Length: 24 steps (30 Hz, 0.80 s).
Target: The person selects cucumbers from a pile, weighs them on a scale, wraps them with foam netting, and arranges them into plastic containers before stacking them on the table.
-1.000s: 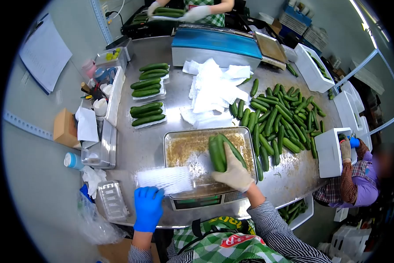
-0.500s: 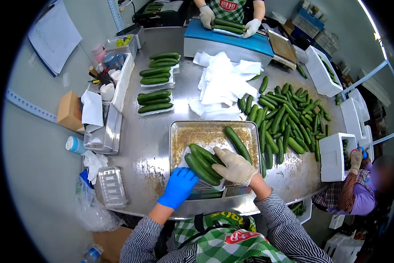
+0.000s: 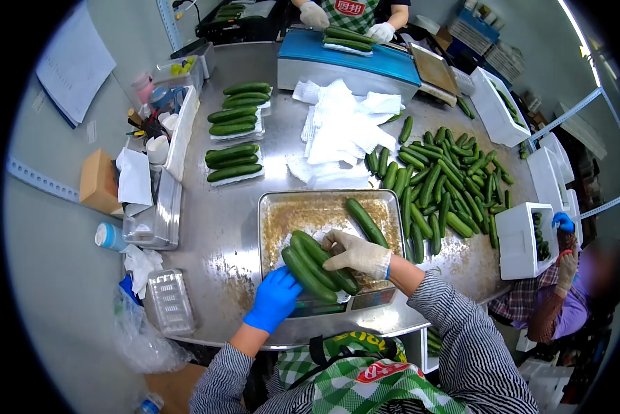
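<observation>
Long green cucumbers (image 3: 308, 274) lie side by side on a small white-lined tray (image 3: 343, 297), above the near side of a stained metal pan (image 3: 272, 195). My left hand (image 3: 275, 298), in a blue glove, is closed against their lower left side, its fingertips partly hidden. From the right, my right hand (image 3: 358, 255), in an off-white knit glove, bends its fingers onto the right-hand cucumber. One loose cucumber (image 3: 366, 221) rests in the pan beyond my right hand. A scale's display edge (image 3: 372, 299) shows under the pan's near side.
Packed cucumber trays (image 3: 234, 164) stand at left, white net sleeves (image 3: 344, 124) behind the pan, and a large cucumber pile (image 3: 448, 186) at right. Across the table, a co-worker handles a tray on a blue-topped machine (image 3: 351, 58). Another person is beside a white foam box (image 3: 524, 241).
My right hand has gone from spread fingers over the cucumbers to bent fingers at their right side. The view has shifted slightly. At right, the other person's blue-gloved hand has risen.
</observation>
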### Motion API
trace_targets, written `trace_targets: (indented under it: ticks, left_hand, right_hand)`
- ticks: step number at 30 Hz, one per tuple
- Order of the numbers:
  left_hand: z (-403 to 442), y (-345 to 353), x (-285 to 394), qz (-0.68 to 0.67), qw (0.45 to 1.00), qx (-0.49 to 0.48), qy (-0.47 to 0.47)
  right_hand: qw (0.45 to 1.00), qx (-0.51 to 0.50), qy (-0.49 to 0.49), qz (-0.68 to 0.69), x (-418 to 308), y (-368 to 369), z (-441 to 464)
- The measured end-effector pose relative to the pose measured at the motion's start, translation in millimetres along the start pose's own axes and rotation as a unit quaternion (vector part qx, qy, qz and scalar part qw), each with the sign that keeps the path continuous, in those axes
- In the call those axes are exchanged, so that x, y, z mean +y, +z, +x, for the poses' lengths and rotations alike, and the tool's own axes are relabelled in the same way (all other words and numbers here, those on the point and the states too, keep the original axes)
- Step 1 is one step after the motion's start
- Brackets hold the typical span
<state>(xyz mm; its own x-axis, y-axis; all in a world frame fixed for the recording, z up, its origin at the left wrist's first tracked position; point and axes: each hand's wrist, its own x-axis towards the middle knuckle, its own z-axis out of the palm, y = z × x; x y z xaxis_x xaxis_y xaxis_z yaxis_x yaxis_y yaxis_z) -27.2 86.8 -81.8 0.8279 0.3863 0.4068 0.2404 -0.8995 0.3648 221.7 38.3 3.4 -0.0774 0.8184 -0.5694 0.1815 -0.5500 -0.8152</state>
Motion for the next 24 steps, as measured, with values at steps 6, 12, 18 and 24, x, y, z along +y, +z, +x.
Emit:
trace_targets:
  ticks: [6, 12, 18, 24]
  left_hand:
    - [9.6, -6.9, 6.5, -0.032, 0.999, -0.008, -0.011]
    - [6.6, 0.7, 17.7, -0.023, 0.997, 0.038, -0.067]
    - [4.5, 9.8, 26.6, 0.026, 0.987, 0.109, -0.114]
    - [4.6, 10.8, 27.3, 0.031, 0.983, 0.143, -0.113]
  right_hand:
    - [0.914, 0.067, -0.173, -0.362, -20.2, -3.8, -3.0]
    - [0.828, 0.133, -0.286, -0.463, -9.3, 3.5, -4.0]
    - [0.853, 0.146, -0.275, -0.419, -5.6, 7.5, -0.2]
    - [0.814, 0.347, -0.329, -0.331, 8.8, 24.7, -54.2]
